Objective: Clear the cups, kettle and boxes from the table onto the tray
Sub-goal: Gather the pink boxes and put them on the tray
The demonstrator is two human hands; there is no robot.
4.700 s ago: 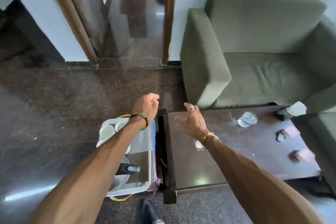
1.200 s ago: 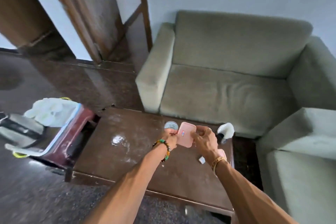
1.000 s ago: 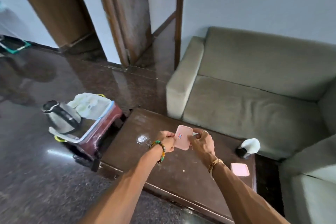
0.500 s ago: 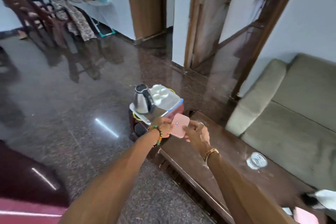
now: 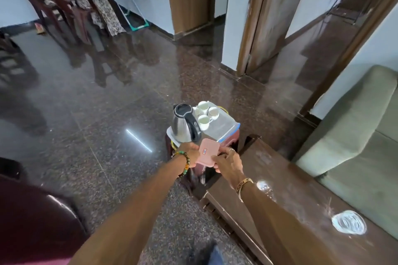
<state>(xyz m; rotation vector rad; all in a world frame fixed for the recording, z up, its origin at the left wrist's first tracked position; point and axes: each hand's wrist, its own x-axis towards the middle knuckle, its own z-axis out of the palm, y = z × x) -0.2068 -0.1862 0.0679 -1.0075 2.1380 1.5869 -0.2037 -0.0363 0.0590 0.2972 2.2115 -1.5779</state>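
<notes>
The left hand point(image 5: 191, 154) and right hand point(image 5: 228, 162) are gripping a pink box point(image 5: 207, 151) by its opposite edges, holding it tilted just in front of the steel kettle point(image 5: 183, 125). The kettle is sharing the tray point(image 5: 225, 130) with four white cups point(image 5: 204, 120). A clear glass point(image 5: 349, 221) is sitting on the dark table point(image 5: 290, 187), beside a green sofa point(image 5: 355, 146).

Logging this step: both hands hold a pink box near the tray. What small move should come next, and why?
Probably carry the pink box forward and set it on the tray, on bare surface right of the kettle. The left hand and right hand hold it just short of the tray; the cups fill its far corner.
</notes>
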